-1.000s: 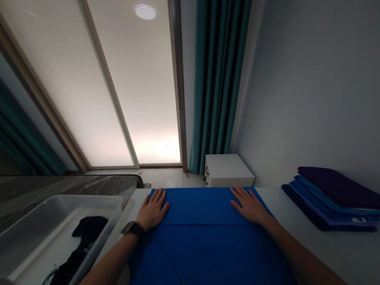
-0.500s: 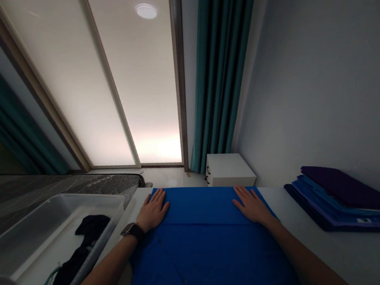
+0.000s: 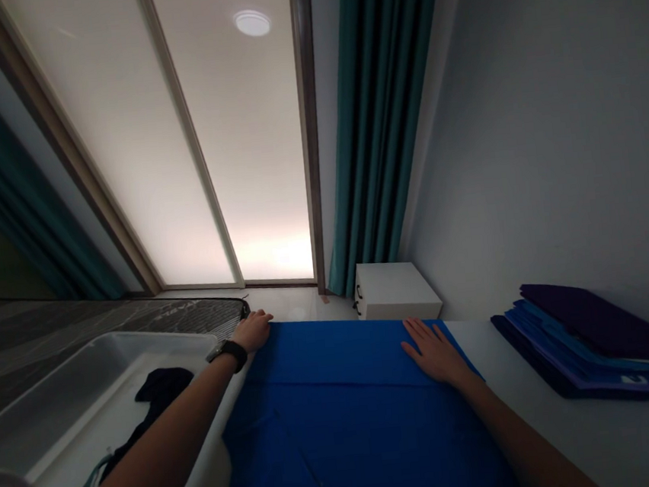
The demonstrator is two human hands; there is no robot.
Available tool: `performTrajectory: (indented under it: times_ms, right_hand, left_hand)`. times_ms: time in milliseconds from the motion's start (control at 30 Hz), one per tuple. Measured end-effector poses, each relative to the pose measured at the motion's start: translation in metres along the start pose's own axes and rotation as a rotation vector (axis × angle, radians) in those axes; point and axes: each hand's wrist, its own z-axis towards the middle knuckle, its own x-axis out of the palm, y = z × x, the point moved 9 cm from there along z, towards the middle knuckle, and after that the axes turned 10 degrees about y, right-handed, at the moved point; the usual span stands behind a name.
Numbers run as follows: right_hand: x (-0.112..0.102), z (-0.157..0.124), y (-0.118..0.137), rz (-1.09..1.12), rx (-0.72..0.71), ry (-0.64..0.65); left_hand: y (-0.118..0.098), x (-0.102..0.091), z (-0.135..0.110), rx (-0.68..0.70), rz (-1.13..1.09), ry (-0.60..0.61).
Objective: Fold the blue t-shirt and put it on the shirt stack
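A bright blue cloth (image 3: 346,410) lies spread flat on a white table (image 3: 606,431) in front of me. My right hand (image 3: 435,351) rests flat on its far right part, fingers stretched out. My left hand (image 3: 251,331), a dark watch on its wrist, sits at the cloth's far left corner with its fingers curled over the edge; whether they pinch the cloth I cannot make out.
A stack of folded blue and purple cloths (image 3: 592,340) lies at the right by the wall. A translucent plastic bin (image 3: 87,404) with dark garments (image 3: 155,390) stands at the left. Beyond the table are a white cabinet (image 3: 395,298), teal curtains (image 3: 375,116) and a lit window.
My left hand has slid outward and away from lying flat on the cloth to its far left corner, fingers now curled. My right hand has stayed put.
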Motion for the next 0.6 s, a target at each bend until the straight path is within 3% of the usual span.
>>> performTrajectory:
  times_ms: [300, 600]
  right_hand:
    - [0.002, 0.001, -0.002, 0.009, -0.008, -0.014]
    - [0.003, 0.002, -0.002, 0.002, -0.010, -0.030]
  left_hand:
    - [0.005, -0.007, 0.006, -0.037, -0.106, -0.036]
    - [0.019, 0.011, -0.006, -0.194, -0.357, -0.112]
